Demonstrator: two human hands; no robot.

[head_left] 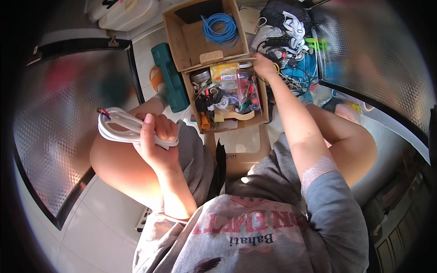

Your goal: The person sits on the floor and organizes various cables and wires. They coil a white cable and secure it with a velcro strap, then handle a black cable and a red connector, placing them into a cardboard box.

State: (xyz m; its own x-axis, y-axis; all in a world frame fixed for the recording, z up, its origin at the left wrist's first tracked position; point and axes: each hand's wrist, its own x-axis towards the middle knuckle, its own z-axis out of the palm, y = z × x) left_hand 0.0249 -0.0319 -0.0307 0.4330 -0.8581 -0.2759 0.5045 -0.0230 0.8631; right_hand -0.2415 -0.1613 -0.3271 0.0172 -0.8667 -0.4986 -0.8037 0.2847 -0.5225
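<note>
A coiled white cable (pixel 116 131) is gripped in my left hand (pixel 157 136), raised above my left thigh. Red and blue inner wires stick out of its cut end. My right hand (pixel 265 67) touches the upper right corner of an open cardboard box (pixel 263 117); its fingertips are partly hidden, so whether they grip the rim is unclear. Inside that box lie a round metal tin (pixel 200 75), a yellow packet (pixel 222 68), a small white cable (pixel 222 102) and an orange plastic piece (pixel 205 121). Directly behind, a second cardboard box (pixel 186 42) holds a coil of blue cable (pixel 220 30).
A green plastic case (pixel 170 78) stands left of the boxes. Tangled cables (pixel 298 82), a black power strip (pixel 278 41) and a green plastic tool (pixel 315 43) are heaped at right. Black-framed textured panels (pixel 68 126) flank both sides. A brown stool (pixel 235 160) is between my legs.
</note>
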